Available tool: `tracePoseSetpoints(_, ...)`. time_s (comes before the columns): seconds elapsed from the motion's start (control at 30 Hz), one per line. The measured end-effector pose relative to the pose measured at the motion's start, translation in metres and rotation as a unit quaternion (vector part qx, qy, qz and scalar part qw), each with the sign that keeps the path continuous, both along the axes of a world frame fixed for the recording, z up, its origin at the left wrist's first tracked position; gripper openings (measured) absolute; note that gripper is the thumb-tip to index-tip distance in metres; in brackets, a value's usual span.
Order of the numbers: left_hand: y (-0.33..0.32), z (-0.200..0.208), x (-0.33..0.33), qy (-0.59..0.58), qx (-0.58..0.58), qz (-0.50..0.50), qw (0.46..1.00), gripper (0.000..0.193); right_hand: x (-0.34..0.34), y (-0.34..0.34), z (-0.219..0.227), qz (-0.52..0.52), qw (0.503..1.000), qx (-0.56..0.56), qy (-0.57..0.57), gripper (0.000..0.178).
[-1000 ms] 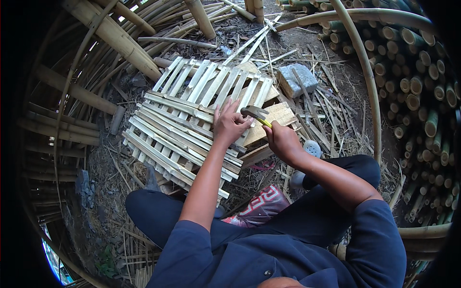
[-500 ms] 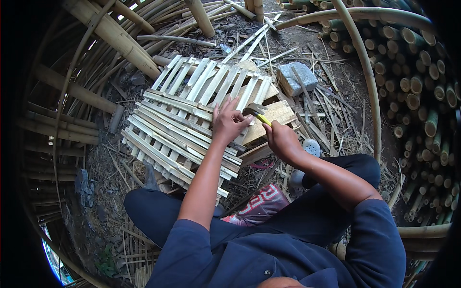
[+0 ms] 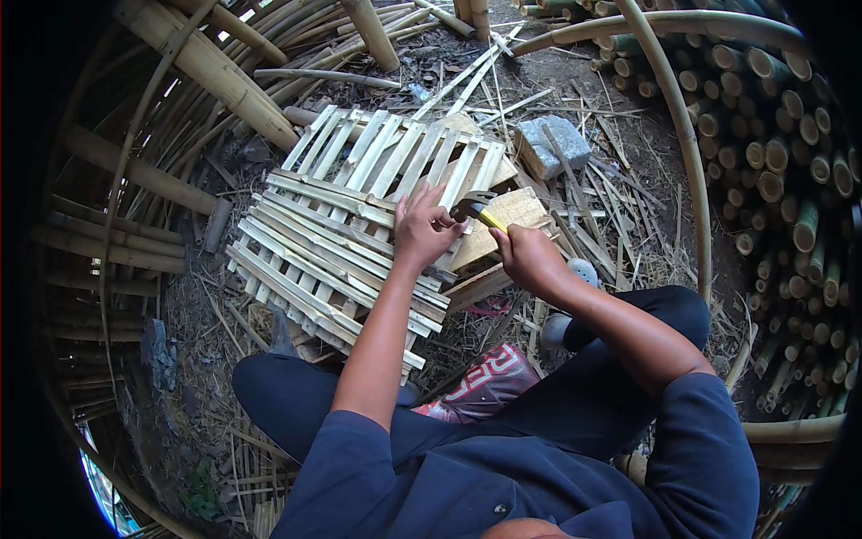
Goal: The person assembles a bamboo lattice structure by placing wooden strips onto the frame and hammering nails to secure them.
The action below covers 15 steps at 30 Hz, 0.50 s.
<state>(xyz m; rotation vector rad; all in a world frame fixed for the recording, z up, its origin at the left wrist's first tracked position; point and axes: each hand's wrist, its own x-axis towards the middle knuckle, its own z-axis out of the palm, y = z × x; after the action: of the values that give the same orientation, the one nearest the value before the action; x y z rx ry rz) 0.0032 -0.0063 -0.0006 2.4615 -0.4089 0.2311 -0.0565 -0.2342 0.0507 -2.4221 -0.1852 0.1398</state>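
Note:
My right hand (image 3: 528, 256) is wrapped round the yellow handle of a hammer (image 3: 491, 218). Its dark metal head is just beside the fingertips of my left hand (image 3: 422, 232). On that hand the thumb and index finger pinch together at the right edge of a slatted bamboo panel (image 3: 366, 166), while the other fingers spread over the slats. Whatever sits in the pinch is too small to make out. The panel is made of pale split strips, with several long ones laid across the others. Under its right side lies a wooden board (image 3: 516, 214).
A grey stone block (image 3: 553, 146) stands beyond the board, among scattered bamboo offcuts. Stacked green bamboo poles (image 3: 781, 162) fill the right side. Thick bamboo posts (image 3: 211, 76) rise at the far left. A red printed bag (image 3: 485, 382) lies between my legs.
The hammer has turned slightly in my right hand, so more of its head shows beside my left fingertips. My left hand keeps its pinch at the panel's edge.

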Motion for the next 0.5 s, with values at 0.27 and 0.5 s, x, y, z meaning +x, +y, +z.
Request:
tracePoseSetpoints(0.27,0.007,-0.005,0.001,-0.015,-0.031,-0.021,0.999,0.025,0.002,0.002,0.004,0.015,0.999,-0.028,0.02,0.05)
tracePoseSetpoints(0.5,0.008,-0.003,-0.001,-0.039,-0.08,-0.041,0.995,0.017,0.003,0.001,0.003,0.023,0.999,-0.026,0.02,0.05)
